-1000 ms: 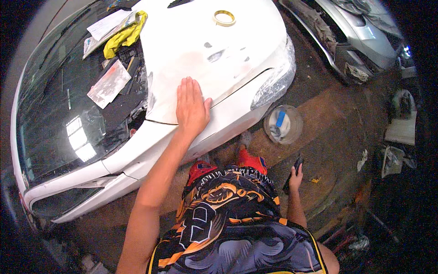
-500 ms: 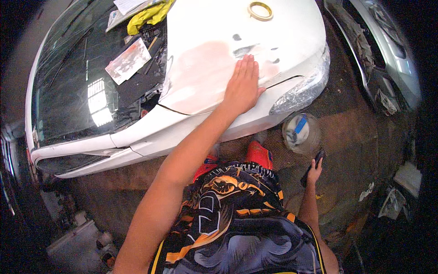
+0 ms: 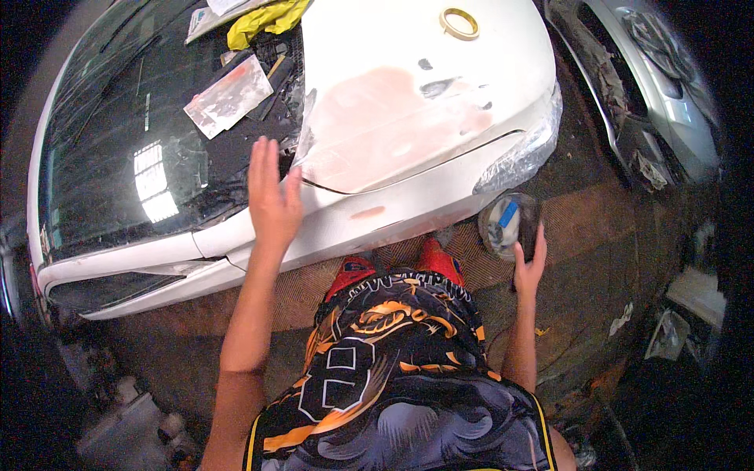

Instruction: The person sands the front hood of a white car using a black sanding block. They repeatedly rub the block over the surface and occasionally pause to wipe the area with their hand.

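Hood (image 3: 424, 110), right of the windshield (image 3: 102, 133), looks only partly finished, 1 broad pink patch (image 3: 373, 98) and dark spots (image 3: 437, 88) remaining, left hand (image 3: 273, 208) empty, fingers extended, right hand (image 3: 530, 273) clamped on a block (image 3: 528, 234).

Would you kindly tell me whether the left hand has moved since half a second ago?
Yes: against the white hood, the left hand has moved leftward, from beside the dark patches toward the windshield.

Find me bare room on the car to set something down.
Free: the white hood between the yellow cloth and tape roll, beyond the pinkish patch. Crowded: the windshield's base, holding papers, that cloth and a smeared sheet.
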{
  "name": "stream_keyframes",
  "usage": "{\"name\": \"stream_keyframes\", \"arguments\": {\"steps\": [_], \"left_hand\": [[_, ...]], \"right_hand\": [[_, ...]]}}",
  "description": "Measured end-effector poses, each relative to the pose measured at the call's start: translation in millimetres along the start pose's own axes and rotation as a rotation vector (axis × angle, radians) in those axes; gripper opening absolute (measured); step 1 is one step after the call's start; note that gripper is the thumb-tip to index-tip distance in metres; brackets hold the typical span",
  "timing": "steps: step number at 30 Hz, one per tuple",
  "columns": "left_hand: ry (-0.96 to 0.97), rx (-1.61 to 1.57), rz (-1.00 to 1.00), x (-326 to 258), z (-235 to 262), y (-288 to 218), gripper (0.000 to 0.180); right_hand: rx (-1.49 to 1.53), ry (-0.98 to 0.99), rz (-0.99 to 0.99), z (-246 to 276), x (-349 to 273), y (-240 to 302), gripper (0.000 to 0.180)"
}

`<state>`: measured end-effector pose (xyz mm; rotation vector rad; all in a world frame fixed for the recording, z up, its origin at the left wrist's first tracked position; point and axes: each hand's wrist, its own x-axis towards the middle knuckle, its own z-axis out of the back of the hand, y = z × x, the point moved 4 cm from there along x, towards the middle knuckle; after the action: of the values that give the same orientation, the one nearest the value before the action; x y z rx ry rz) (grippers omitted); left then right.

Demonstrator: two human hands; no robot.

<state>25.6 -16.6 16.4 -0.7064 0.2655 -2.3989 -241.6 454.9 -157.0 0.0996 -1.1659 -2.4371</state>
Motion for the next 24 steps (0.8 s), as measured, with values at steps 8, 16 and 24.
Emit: {"name": "stream_keyframes", "arguments": {"steps": [8,16,24], "left_hand": [[0.056,-0.194,-0.169,-12.2,-6.6,-39.2,0.076],[0.118,-0.166,-0.233,-18.4,-22.7,-39.9,0.090],[0.084,-0.144,-0.292,-16.9,-26.3,-38.0,0.072]], "right_hand": [[-0.035,0.569,0.862,-98.3,110.9,265.9,0.086],[-0.042,0.716,1.075,-154.8,116.6,303.9,0.082],[0.016,0.548,1.078,-158.8,109.8,296.1,0.077]]}}
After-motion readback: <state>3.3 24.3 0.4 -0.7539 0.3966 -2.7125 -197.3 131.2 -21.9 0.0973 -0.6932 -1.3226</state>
